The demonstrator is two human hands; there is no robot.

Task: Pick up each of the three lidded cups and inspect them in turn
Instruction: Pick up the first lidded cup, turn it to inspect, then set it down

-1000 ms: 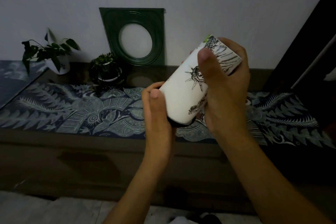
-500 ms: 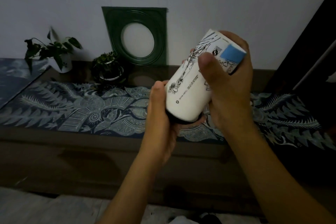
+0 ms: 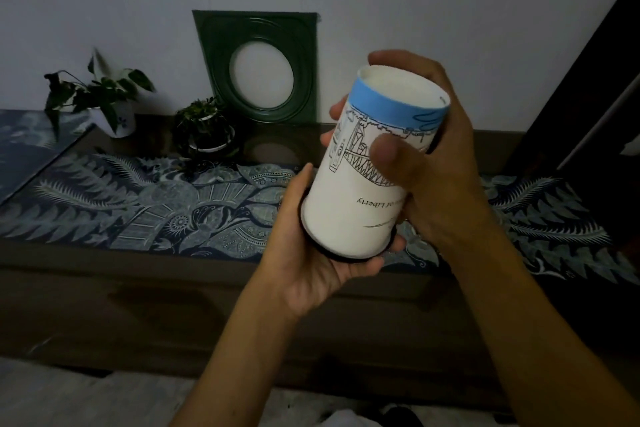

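Observation:
A white paper cup [image 3: 356, 198] with black line drawings and a blue band is held upside down in front of me, its recessed base facing up and its black lid [image 3: 341, 255] at the bottom. My left hand [image 3: 311, 263] cups the lidded end from below. My right hand [image 3: 429, 163] wraps the cup's upper right side, thumb pressed on the drawing. No other lidded cup shows; my hands and arms hide part of the table behind.
A low dark table [image 3: 138, 274] with a blue patterned runner [image 3: 145, 211] stands against the wall. At its back are two potted plants [image 3: 104, 100] [image 3: 204, 125] and a green square frame [image 3: 259, 66] with a round opening. A dark door edge [image 3: 595, 80] rises at the right.
The cup has been turned in my hands and tipped more upright, so its base now faces up and a different printed side shows. My left hand slid under the lid.

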